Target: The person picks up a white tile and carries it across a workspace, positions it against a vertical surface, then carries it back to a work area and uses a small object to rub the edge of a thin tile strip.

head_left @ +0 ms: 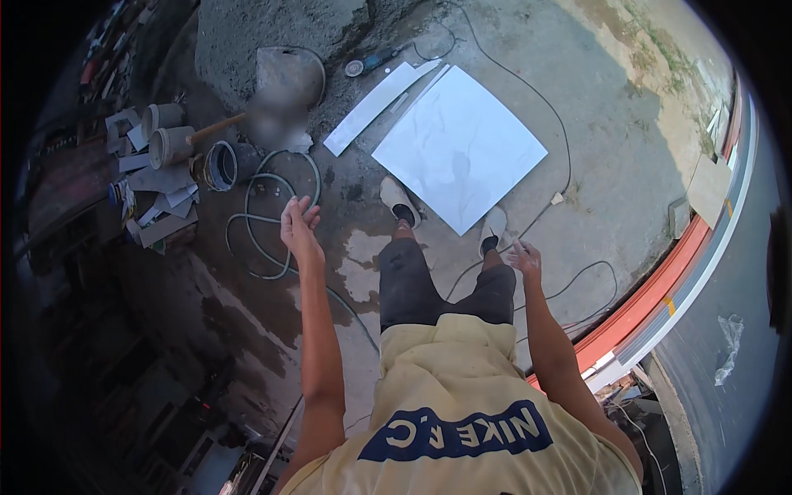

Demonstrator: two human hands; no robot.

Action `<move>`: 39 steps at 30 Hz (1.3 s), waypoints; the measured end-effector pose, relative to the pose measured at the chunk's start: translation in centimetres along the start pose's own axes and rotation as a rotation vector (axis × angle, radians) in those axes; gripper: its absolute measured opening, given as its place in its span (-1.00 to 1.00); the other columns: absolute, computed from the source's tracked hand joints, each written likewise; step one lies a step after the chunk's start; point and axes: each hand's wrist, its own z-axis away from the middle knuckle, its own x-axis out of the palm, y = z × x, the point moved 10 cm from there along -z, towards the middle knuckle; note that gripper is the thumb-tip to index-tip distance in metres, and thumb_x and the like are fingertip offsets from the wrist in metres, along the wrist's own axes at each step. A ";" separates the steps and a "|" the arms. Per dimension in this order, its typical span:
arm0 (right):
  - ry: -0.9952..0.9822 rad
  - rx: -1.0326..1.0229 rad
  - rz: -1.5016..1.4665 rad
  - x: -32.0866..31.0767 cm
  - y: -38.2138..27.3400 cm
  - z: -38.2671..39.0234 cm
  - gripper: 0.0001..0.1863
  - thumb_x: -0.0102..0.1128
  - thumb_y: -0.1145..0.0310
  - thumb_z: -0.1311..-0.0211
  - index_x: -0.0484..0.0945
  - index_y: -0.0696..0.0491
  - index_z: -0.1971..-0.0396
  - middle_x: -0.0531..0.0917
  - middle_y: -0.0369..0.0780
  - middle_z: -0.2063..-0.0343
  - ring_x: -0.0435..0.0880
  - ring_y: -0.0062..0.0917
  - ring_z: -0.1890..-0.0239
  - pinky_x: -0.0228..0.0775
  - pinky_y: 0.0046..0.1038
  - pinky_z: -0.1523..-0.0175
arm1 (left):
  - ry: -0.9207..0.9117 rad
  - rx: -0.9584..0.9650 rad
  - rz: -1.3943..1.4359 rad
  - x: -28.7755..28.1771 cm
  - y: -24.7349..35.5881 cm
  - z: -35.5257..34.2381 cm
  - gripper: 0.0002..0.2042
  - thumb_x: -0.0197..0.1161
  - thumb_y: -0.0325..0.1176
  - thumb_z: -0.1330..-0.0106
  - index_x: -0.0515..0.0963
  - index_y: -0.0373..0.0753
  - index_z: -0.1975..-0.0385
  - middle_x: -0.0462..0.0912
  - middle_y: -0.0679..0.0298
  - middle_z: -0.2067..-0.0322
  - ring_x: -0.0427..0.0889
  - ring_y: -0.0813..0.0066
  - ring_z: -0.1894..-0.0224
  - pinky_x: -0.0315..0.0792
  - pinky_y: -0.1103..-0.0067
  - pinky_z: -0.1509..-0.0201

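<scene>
My left hand (301,228) hangs in the air with nothing in it, its fingers loosely curled and apart. Beyond it and to its left, a green hose (251,247) lies looped on the ground. My right hand (525,257) is held low by my right leg, fingers apart and whitened with dust, also holding nothing. A large white tile (466,144) with faint grey veining lies flat just past my feet, touched by neither hand. Left of it lie a long white cut strip (370,111) and a thinner offcut. An angle grinder (375,62) rests on the ground beyond them.
A dark cable (563,132) curves round the tile's right side and behind my right foot. At left stand several buckets (170,147) beside a pile of tile scraps (169,198). A sand heap (247,41) and a shovel (289,70) are farther off. An orange edge (652,309) bounds the right.
</scene>
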 end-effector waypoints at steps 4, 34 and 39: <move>0.030 0.109 -0.041 6.0 8.1 -4.1 -0.45 0.31 0.05 -0.29 0.54 0.27 0.01 0.70 -0.16 0.40 0.70 -0.53 0.49 0.46 -0.60 0.46 | -0.226 0.117 -0.490 2.1 -18.0 -14.6 -0.62 0.20 -0.15 -0.44 0.55 -0.34 -0.05 0.72 0.18 0.20 0.67 0.43 0.30 0.47 0.58 0.27; 0.804 0.495 0.090 13.0 30.6 -23.8 0.05 -0.25 -0.47 -0.31 0.56 0.43 0.01 0.64 0.17 0.04 0.61 -0.05 -0.05 0.39 -0.19 -0.19 | -0.224 -0.633 -0.142 12.6 -58.2 -24.1 -0.32 0.45 -0.14 -0.26 0.28 -0.40 -0.23 0.51 0.08 -0.06 0.57 0.18 -0.07 0.49 0.11 -0.17; 0.902 0.503 0.008 12.7 25.1 -20.4 0.08 -0.13 -0.49 -0.24 0.58 0.50 0.11 0.68 0.15 0.14 0.68 -0.07 0.09 0.50 -0.15 -0.05 | -0.497 -0.634 -0.064 15.8 -52.4 -21.6 -0.56 0.41 -0.39 -0.29 0.45 -0.37 -0.10 0.58 0.15 0.00 0.61 0.30 -0.02 0.58 0.35 -0.08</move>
